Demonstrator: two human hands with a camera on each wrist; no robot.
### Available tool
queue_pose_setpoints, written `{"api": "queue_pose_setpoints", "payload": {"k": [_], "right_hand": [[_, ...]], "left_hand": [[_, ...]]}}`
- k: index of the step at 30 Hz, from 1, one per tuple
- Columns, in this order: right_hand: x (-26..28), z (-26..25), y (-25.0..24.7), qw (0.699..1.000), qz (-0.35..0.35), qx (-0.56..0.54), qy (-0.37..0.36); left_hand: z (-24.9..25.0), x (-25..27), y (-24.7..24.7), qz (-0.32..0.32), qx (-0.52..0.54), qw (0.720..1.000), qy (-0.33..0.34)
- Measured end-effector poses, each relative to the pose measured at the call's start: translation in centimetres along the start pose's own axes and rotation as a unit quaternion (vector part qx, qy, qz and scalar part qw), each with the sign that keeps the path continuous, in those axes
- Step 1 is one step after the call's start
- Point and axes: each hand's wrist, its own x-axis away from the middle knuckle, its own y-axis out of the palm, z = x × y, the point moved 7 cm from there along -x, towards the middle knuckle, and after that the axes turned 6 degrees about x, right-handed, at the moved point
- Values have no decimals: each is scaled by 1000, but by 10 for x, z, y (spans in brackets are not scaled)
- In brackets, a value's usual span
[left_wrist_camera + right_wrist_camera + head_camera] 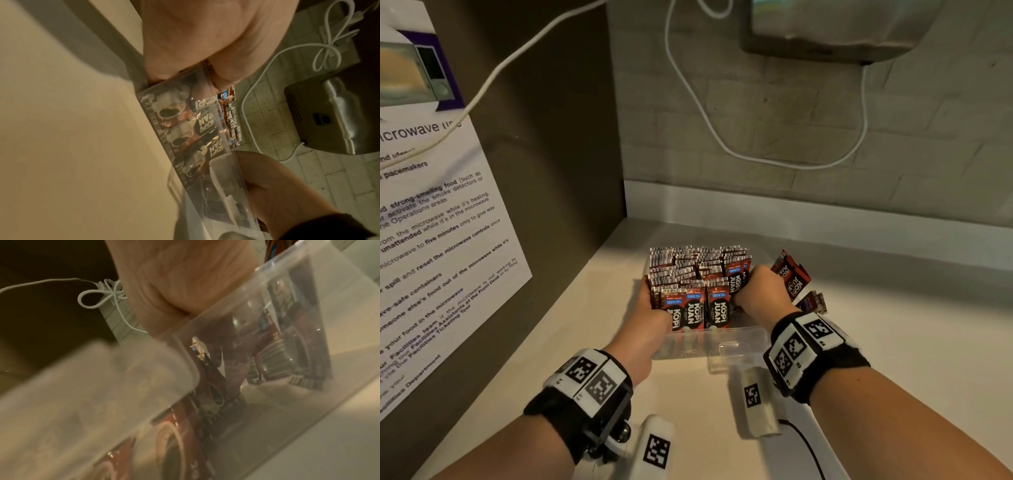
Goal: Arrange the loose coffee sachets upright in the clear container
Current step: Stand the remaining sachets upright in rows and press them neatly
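Observation:
A clear container (722,339) stands on the pale counter, packed with upright red-and-black coffee sachets (698,274). My left hand (650,305) grips the container's left wall (222,170), thumb over the rim; in the left wrist view the palm (195,40) fills the top. My right hand (758,287) is curled at the right side of the container, with fingers down among the sachets. Through the clear wall (298,288) those fingers show dimly below the palm (185,280). Two small bunches of loose sachets (792,277) (813,303) lie on the counter just right of the container.
A dark side panel with a paper notice (431,222) closes the left. A brick wall with a looping white cable (688,85) and a steel appliance (825,31) stands behind. Two white tagged blocks (756,401) (657,445) lie near the counter's front.

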Motion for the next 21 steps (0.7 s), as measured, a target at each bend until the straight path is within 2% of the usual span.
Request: {"api": "queue_pose_setpoints", "payload": {"k": [13,21], "right_hand": [[1,-1,2,1000,-23,9,11],[9,-4,-8,1000,-1,-10,3]], "left_hand": [[0,-2,-2,0,-7,1000,9],[1,-1,-5,6,-4,1000,9]]}}
